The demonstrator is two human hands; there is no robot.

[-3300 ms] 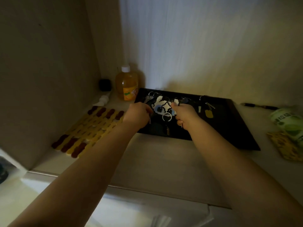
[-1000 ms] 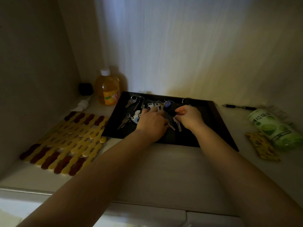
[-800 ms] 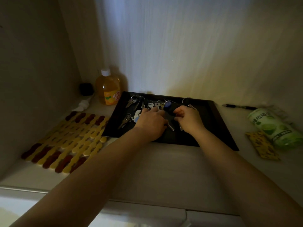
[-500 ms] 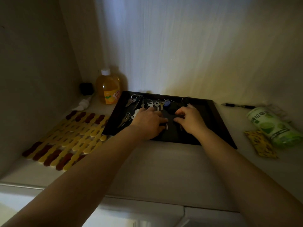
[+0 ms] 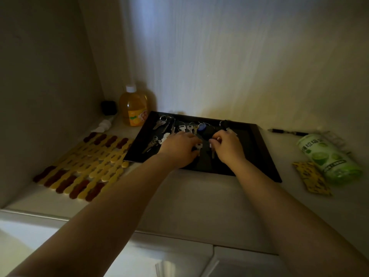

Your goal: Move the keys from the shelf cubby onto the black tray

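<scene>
A black tray [image 5: 266, 156] lies at the back of a dim shelf cubby. Several keys [image 5: 162, 123] on rings lie spread over its far left part, along with a row of pale-headed keys [image 5: 187, 128], a blue fob [image 5: 202, 127] and a black fob [image 5: 208, 132]. Both hands are low over the middle of the tray. My left hand [image 5: 179, 147] has its fingertips closed on a white-headed key [image 5: 198, 146]. My right hand [image 5: 227, 147] pinches a small key [image 5: 213, 153] whose blade points toward me. The left palm hides part of a white keychain [image 5: 165, 137].
An orange drink bottle [image 5: 134, 108] and a small black object [image 5: 108, 107] stand in the back left corner. A yellow and brown mat [image 5: 85, 164] lies left of the tray. On the right lie a pen [image 5: 287, 132], a green can [image 5: 327, 156] and a yellow packet [image 5: 311, 178].
Both hands stayed over the middle of the tray and drew slightly toward me. The key at my left fingertips and the one under my right fingers shifted with them.
</scene>
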